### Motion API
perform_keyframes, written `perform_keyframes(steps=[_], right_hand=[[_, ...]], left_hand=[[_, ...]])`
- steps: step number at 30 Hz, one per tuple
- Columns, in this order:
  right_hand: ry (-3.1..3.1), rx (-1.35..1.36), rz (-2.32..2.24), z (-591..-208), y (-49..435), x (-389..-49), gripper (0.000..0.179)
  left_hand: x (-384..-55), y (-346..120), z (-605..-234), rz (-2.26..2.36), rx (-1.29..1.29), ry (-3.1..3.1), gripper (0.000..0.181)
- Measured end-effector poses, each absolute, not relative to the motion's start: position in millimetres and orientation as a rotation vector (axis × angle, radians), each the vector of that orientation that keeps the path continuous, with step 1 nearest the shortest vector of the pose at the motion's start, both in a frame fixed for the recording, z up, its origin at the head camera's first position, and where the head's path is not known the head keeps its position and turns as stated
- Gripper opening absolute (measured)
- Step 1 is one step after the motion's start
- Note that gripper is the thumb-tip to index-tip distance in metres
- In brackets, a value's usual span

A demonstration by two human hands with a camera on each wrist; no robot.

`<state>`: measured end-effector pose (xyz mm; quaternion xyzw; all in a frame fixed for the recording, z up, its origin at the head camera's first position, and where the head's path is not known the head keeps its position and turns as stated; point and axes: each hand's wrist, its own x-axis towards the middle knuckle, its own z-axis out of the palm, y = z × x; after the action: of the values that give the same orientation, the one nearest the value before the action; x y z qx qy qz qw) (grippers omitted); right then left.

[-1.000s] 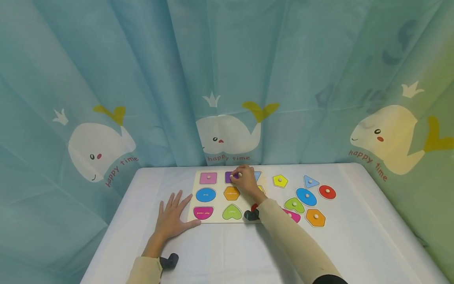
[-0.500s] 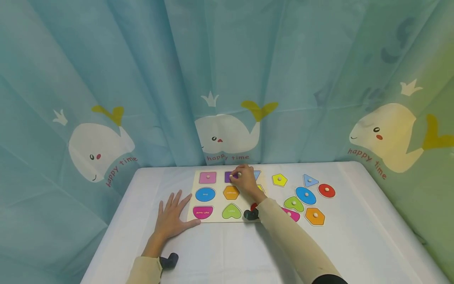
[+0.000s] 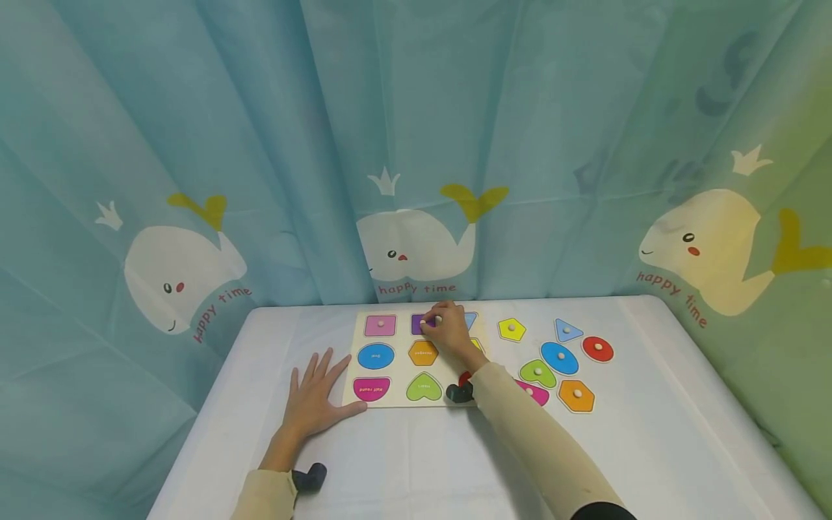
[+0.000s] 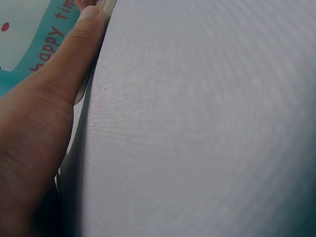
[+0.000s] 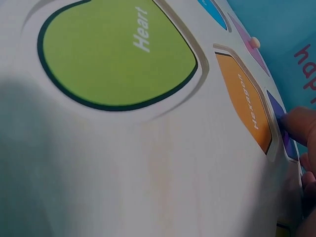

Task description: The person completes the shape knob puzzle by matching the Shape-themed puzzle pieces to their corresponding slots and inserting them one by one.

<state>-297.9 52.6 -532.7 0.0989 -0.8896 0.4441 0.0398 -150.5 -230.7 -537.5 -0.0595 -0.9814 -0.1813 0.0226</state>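
In the head view, my right hand (image 3: pixel 451 337) is over the top row of a pale wooden peg puzzle board (image 3: pixel 398 401). Its thumb and fingertips pinch at the small knob of the purple piece (image 3: pixel 416 324), which lies at its slot. The right wrist view shows the thumb against this purple piece (image 5: pixel 276 109), beyond the orange hexagon slot (image 5: pixel 244 98) and the green heart slot (image 5: pixel 113 54). My left hand (image 3: pixel 313 401) lies with spread, straight fingers by the board's left edge; thumb and forefinger touch it. In the left wrist view, its thumb (image 4: pixel 74 54) meets the board's edge.
A pink square piece (image 3: pixel 380 324) sits in the top left slot. Right of the board lie loose knobbed pieces: yellow pentagon (image 3: pixel 512 330), blue triangle (image 3: pixel 572 334), red circle (image 3: pixel 597 349), blue oval (image 3: pixel 560 358), green heart (image 3: pixel 536 374), orange hexagon (image 3: pixel 576 397) and a half-hidden pink piece (image 3: pixel 534 393).
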Motion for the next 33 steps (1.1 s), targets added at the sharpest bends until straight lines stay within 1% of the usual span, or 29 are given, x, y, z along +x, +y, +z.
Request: perform_keyframes(steps=[8,12,15,18,21,26,31,33], right_hand=[[-2.782,0.315,1.345,-532.5,54.7,-300.4,0.012],[-2.829,0.468,1.288,-525.0,60.7,-302.9,0.016],[-2.848,0.582,1.266,-516.6,67.7,-304.1,0.023],[-2.857,0.640,1.277,-507.6,76.0,-303.9,0.030],[-2.859,0.669,1.276,-498.5,86.2,-302.3,0.035],[-2.848,0.714,1.242,-484.3,110.2,-297.2,0.037],[-2.705,0.885,1.141,-480.4,144.0,-296.4,0.037],[-2.660,0.900,1.098,-481.3,158.1,-296.6,0.036]], left_hand=[[-151.0,-231.2,-540.3,-0.552,-0.189,-3.031,0.099],[-151.3,-231.1,-540.1,-0.554,-0.183,-3.050,0.100],[-151.3,-231.1,-539.5,-0.550,-0.179,-3.056,0.100],[-151.4,-231.1,-539.2,-0.546,-0.181,-3.055,0.100],[-151.5,-231.1,-539.5,-0.548,-0.186,-3.051,0.100],[-150.5,-230.4,-538.7,-0.556,-0.190,-3.051,0.099],[-150.0,-231.3,-540.2,-0.561,-0.199,-3.028,0.100],[-149.2,-232.3,-540.9,-0.562,-0.200,-3.016,0.100]])
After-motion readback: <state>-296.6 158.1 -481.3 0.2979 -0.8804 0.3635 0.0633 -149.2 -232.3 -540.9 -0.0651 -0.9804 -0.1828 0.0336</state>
